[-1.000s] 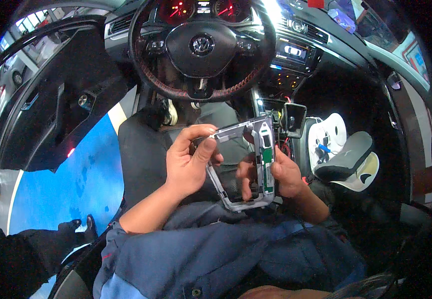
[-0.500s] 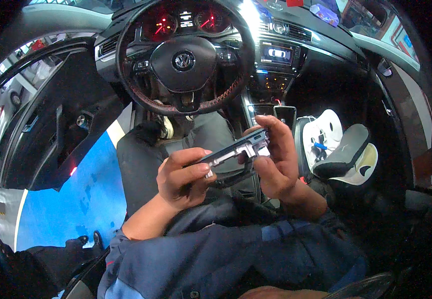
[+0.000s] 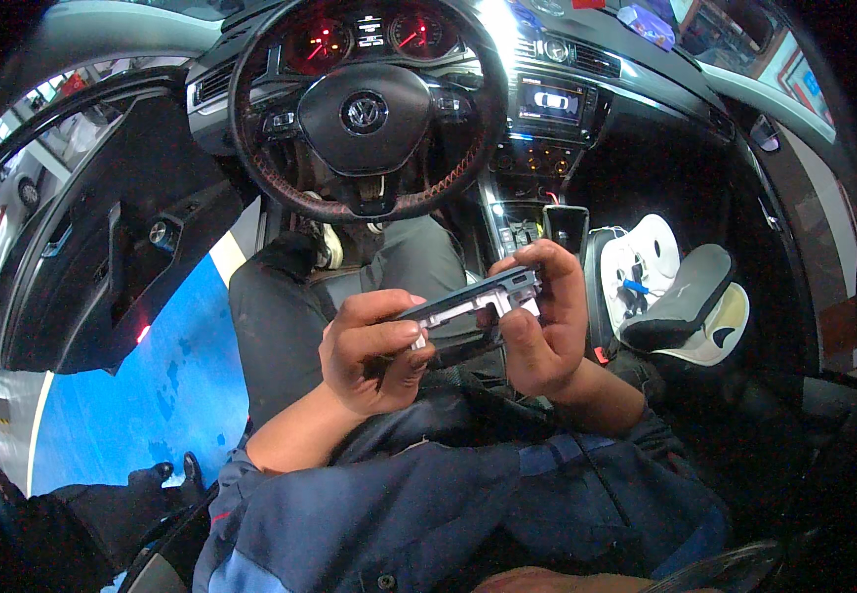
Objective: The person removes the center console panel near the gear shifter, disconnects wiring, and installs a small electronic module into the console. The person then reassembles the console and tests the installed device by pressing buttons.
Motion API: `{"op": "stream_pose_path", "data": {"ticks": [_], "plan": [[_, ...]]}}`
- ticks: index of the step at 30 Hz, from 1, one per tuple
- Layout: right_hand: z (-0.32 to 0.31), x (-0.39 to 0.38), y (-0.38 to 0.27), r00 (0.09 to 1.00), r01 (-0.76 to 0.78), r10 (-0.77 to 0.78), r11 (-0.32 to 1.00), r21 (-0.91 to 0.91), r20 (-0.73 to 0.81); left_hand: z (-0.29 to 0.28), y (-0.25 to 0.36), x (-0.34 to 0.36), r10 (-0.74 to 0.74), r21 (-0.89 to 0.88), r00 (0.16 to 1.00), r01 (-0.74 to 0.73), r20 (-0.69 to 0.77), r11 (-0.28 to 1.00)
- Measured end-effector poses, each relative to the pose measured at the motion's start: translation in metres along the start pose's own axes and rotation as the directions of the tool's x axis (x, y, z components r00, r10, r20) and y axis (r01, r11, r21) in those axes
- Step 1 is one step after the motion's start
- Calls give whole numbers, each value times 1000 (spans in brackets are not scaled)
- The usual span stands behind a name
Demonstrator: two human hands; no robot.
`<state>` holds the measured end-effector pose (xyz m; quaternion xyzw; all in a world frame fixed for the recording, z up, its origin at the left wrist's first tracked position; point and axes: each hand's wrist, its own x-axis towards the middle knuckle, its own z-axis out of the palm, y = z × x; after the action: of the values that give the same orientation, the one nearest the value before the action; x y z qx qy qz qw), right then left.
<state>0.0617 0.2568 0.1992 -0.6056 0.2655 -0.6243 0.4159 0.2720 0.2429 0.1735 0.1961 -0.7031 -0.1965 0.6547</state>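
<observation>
A silver-and-dark trim frame (image 3: 470, 300) is held nearly edge-on above my lap, in front of the steering wheel (image 3: 365, 198). My left hand (image 3: 372, 351) is closed on its left end, with fingers bent over and under it. My right hand (image 3: 547, 331) grips the right end, with the thumb on the near side and fingers curled over the far side. The far part of the frame is mostly hidden by its near edge and my fingers.
The dashboard has a lit screen (image 3: 552, 102). An opened compartment (image 3: 567, 222) is in the centre console. White and grey shell-like pieces (image 3: 700, 296) lie at right. The open driver's door (image 3: 102, 247) is at left, with a person's dark-clad legs (image 3: 102, 504) outside.
A second ago the frame faced me broadly, showing a green circuit board; it has since been tilted edge-on. In the last half second it shifted only slightly.
</observation>
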Motion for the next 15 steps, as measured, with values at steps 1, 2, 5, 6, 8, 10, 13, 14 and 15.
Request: {"op": "stream_pose_path", "data": {"ticks": [1, 2, 5, 6, 8, 10, 13, 14, 15], "plan": [[-1, 0, 0, 1000, 24, -23, 1000, -19, 4, 0, 0, 0, -17, -25, 1000, 17, 9, 1000], [-1, 1, 0, 999, 48, -48, 998, -37, 9, -1, 0, 0, -3, -3, 1000, 3, 28, 1000], [0, 1, 0, 999, 38, -38, 999, -3, 21, -5, 1, 0, 10, 25, 997, -12, 78, 1000], [0, 1, 0, 1000, 17, -17, 1000, 0, 20, -5, 0, 0, 2, 25, 997, -4, 80, 1000], [2, 2, -2, 1000, 9, -9, 1000, 17, 23, -4, -1, -1, -21, 13, 998, 20, 64, 1000], [4, 5, -3, 995, -99, 97, 993, 58, 26, -2, -3, -1, -51, -10, 998, 51, 35, 999], [-1, 14, -3, 965, -249, 237, 962, 111, 108, 3, -8, 1, -226, -131, 965, 209, -134, 969], [-3, 16, -2, 939, -337, 303, 903, 268, 162, 4, -8, 1, -336, -243, 927, 291, -168, 925], [-7, 19, -1, 902, -428, 379, 850, 307, 208, 5, -10, 4, -495, -314, 833, 414, -246, 854]]}}
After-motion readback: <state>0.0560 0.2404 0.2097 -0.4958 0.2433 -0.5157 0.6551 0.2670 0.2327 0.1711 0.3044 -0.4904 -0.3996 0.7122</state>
